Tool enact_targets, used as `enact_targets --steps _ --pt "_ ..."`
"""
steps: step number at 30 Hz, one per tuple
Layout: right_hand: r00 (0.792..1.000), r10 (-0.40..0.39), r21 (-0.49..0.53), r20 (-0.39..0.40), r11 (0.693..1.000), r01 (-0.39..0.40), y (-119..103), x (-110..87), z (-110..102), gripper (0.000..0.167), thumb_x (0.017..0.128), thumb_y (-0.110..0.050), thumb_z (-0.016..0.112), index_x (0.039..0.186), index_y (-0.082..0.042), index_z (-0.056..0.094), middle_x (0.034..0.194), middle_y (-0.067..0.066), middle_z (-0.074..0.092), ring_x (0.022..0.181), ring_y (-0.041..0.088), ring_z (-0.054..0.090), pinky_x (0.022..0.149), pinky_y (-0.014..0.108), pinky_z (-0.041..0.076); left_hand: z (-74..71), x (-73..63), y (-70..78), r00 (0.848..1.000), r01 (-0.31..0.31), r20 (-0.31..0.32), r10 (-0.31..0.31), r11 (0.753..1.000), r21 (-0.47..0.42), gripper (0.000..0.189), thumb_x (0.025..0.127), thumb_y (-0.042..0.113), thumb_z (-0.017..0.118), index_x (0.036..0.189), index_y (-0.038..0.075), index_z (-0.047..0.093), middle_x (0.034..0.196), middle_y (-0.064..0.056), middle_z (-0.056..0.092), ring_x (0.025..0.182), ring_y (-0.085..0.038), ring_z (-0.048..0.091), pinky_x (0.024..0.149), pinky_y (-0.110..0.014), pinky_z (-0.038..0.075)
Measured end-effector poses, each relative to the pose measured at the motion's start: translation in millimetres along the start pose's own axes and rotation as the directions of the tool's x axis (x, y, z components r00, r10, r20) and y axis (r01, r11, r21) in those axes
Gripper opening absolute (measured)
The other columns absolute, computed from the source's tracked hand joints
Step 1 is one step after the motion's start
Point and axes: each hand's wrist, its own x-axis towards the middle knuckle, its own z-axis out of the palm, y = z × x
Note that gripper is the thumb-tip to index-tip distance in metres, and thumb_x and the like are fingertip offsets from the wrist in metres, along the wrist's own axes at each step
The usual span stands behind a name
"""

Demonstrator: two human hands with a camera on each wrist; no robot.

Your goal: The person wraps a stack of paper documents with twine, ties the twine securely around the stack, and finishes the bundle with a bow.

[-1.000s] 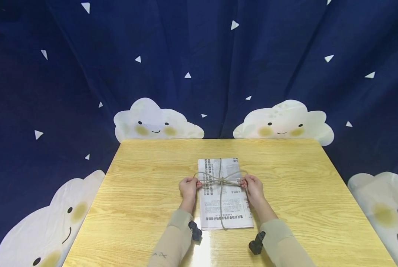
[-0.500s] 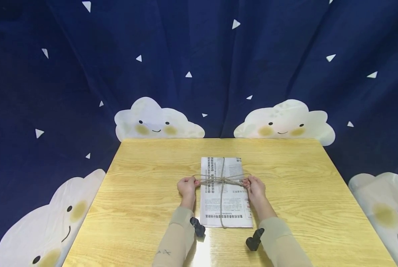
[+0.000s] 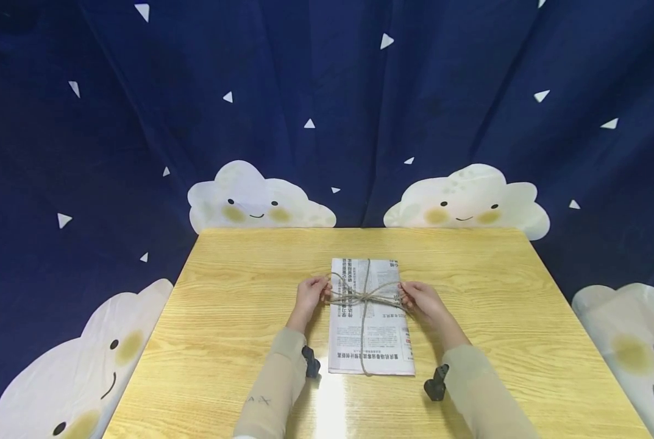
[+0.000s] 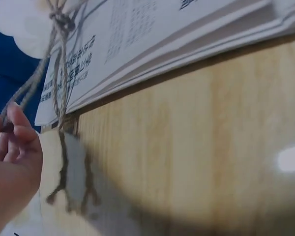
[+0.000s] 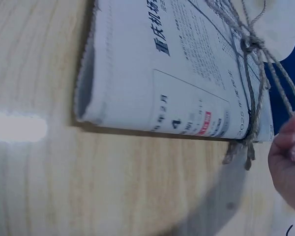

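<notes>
A folded newspaper bundle (image 3: 381,341) lies on the table, bound crosswise with brown twine (image 3: 362,329). The twine meets in a knot (image 5: 254,43) with a bow on the bundle's top. At the bundle's left edge my left hand (image 3: 310,295) pinches one bow loop between thumb and fingers. My right hand (image 3: 422,299) pinches the other loop at the right edge. In the left wrist view, the loop (image 4: 34,78) runs taut from the knot to the fingertips. Loose twine ends (image 5: 249,160) hang over the side of the bundle in the right wrist view.
The wooden table (image 3: 239,274) extends around the bundle on every side. Behind it hangs a dark blue curtain (image 3: 337,73) with white triangles and smiling clouds. A small black device (image 3: 436,383) sits at the right wrist, another (image 3: 311,362) at the left.
Both hands have moved slightly away from the person, raising the bow loops, which spread wider than half a second ago. Over the second, the bundle has shifted and turned a little.
</notes>
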Motion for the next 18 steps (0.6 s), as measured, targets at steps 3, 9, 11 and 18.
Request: enact_targets --steps 3,9,11,18 --pt "0.998 -0.017 -0.076 -0.058 0.997 0.013 -4.3 2.4 0.9 0.040 0.097 -0.019 0.045 0.118 0.016 0.048 0.079 0.003 0.057 0.059 0.004 0.048 0.053 0.015 0.041 0.1 3.7 0.2 0.999 0.007 0.034 -0.005 0.999 -0.050 0.031 0.095 0.012 0.049 0.103 -0.017 0.056 0.075 -0.015 0.059 0.058 -0.009 0.052 0.048 -0.016 0.038" --pt "0.986 0.036 -0.061 -0.160 0.997 -0.046 -4.8 5.2 2.6 0.038 0.096 -0.020 0.047 0.119 0.011 0.049 0.078 0.003 0.054 0.060 0.004 0.046 0.054 0.017 0.040 5.9 2.4 -2.8 0.996 0.063 -0.060 -0.072 0.987 -0.146 0.027 0.094 0.008 0.049 0.096 -0.018 0.056 0.066 -0.007 0.055 0.051 -0.007 0.047 0.043 -0.014 0.037" --pt "0.981 0.045 -0.061 -0.188 0.996 -0.057 -3.9 5.4 3.4 0.037 0.096 -0.021 0.047 0.118 0.009 0.050 0.080 0.004 0.055 0.062 0.005 0.046 0.055 0.017 0.041 8.5 1.4 -4.4 0.990 0.074 -0.108 -0.092 0.984 -0.165 0.025 0.093 0.006 0.049 0.097 -0.018 0.057 0.066 -0.008 0.056 0.051 -0.007 0.047 0.044 -0.014 0.037" --pt "0.963 0.047 -0.017 -0.265 0.998 -0.053 -1.0 9.4 6.7 0.035 0.095 -0.016 0.049 0.118 0.011 0.051 0.085 0.007 0.059 0.063 0.005 0.049 0.056 0.017 0.043 13.1 -1.6 -4.4 0.967 0.099 -0.210 -0.145 0.971 -0.216 0.025 0.094 0.003 0.047 0.102 -0.018 0.057 0.071 -0.011 0.055 0.053 -0.008 0.045 0.047 -0.016 0.037"
